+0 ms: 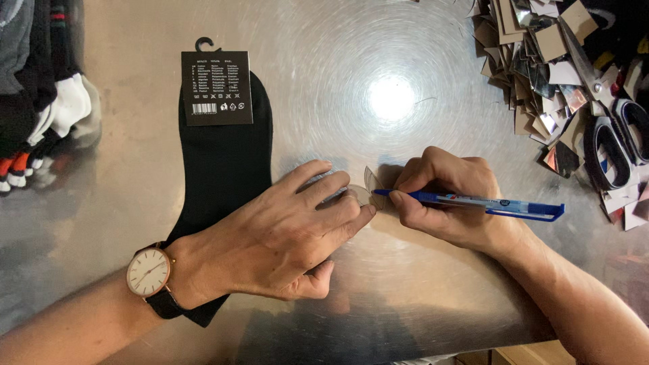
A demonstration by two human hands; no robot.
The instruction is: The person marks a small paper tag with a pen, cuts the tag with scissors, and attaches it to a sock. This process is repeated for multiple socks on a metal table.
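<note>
The left hand (284, 236), a watch (150, 272) on its wrist, lies flat with fingers spread, pressing a small clear plastic piece (368, 186) onto the metal table (419, 290), its palm partly over a black sock (223, 176) with a dark card label (216, 88). The right hand (449, 199) is closed around a blue pen (473, 201), tip touching that piece between both hands. The work on the piece looks mid-way; no finished mark shows. Scissors (608, 135) rest on card scraps (534, 61) far right
</note>
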